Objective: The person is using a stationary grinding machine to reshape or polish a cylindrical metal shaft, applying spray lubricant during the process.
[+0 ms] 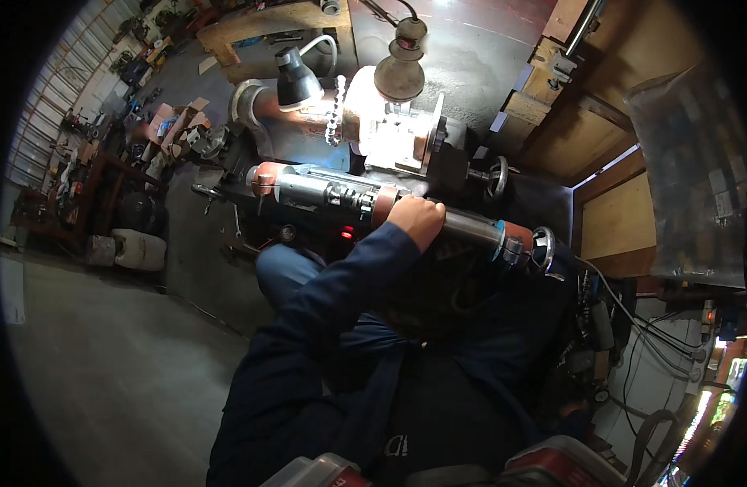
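My left hand point(416, 217) has its fingers curled over a long steel bar point(469, 227), beside an orange-red bracket point(383, 204). The bar belongs to a machine assembly with a shiny cylindrical fitting point(304, 189), another bracket point(264, 180) at its left and a chrome handwheel point(544, 247) at its right. Behind it, a lamp-lit machine head point(394, 150) carries a second handwheel point(495, 178). My right hand point(572, 408) is low at the right in shadow, mostly hidden; its fingers cannot be made out.
A black lamp point(296, 81) hangs over the machine. Wooden panels point(609, 227) and a translucent plastic sheet point(682, 178) stand at the right, with cables point(633, 316) below. Cardboard boxes point(174, 122) and pale containers point(138, 247) lie at the left beside the concrete floor point(105, 349).
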`<action>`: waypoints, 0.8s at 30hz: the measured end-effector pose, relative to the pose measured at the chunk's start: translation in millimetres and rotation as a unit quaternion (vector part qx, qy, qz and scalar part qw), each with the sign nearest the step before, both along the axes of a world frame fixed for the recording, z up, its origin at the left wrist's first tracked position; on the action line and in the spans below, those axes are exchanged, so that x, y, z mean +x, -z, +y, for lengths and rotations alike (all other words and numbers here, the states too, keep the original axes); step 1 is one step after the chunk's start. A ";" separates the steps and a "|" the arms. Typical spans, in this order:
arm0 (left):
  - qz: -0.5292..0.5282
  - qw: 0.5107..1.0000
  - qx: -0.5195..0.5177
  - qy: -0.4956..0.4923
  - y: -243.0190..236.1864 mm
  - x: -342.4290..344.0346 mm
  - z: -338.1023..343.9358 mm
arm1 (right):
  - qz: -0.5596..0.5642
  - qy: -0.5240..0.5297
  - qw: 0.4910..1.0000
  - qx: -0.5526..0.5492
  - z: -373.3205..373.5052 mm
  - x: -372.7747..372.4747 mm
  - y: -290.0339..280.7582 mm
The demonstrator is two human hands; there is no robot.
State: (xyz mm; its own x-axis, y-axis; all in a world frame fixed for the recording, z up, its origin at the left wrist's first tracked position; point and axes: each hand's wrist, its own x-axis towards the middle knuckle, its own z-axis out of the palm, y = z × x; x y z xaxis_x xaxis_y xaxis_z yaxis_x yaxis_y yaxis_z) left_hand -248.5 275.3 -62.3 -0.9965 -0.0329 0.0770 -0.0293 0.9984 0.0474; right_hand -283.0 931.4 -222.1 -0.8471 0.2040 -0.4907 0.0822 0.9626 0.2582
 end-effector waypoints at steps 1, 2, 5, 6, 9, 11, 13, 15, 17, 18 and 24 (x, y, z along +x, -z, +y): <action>-0.041 0.999 0.031 0.011 0.8 -2.7 -1.9 | 0.005 0.007 1.000 -0.006 -4.3 1.2 0.8; -0.057 0.997 0.054 0.016 2.4 -3.2 -3.1 | 0.007 0.010 1.000 -0.010 -9.6 3.6 -1.0; 0.058 0.998 -0.015 -0.036 15.4 12.7 11.8 | 0.002 0.014 1.000 -0.007 -33.6 13.5 -23.5; 0.106 0.993 -0.018 -0.047 20.5 21.7 17.5 | -0.006 0.014 1.000 0.000 -46.9 15.1 -36.2; 0.200 0.975 -0.065 -0.077 31.5 51.0 34.9 | -0.015 0.010 0.999 0.041 -104.7 11.2 -88.0; 0.215 0.975 0.029 -0.053 29.7 69.4 33.0 | 0.097 0.017 0.995 0.010 -160.8 -7.8 -121.5; 0.262 0.937 0.229 0.014 19.5 86.9 12.9 | 0.320 -0.097 0.900 -0.279 -226.0 -32.5 -143.0; 0.435 0.848 0.298 -0.039 5.2 102.3 -28.8 | 0.335 -0.188 0.800 -0.462 -288.2 -58.1 -156.0; 0.519 0.827 0.099 -0.193 -4.1 114.9 -89.6 | 0.258 -0.203 0.768 -0.549 -340.5 -66.6 -155.7; 0.503 0.815 0.032 -0.287 -5.4 122.7 -122.6 | 0.186 -0.179 0.813 -0.521 -358.1 -68.0 -157.0; 0.460 0.846 0.109 -0.249 31.0 126.6 -222.4 | 0.347 -0.188 0.819 -0.416 -395.8 -64.0 -159.7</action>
State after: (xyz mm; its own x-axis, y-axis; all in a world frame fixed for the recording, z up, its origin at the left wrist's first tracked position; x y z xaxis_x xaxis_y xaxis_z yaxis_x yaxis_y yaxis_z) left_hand -122.0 52.8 -93.3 -0.3779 -0.5431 0.7498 -0.2941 0.8384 0.4590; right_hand -347.1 535.6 -62.4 -0.9073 -0.2949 0.2996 -0.4109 0.7730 -0.4833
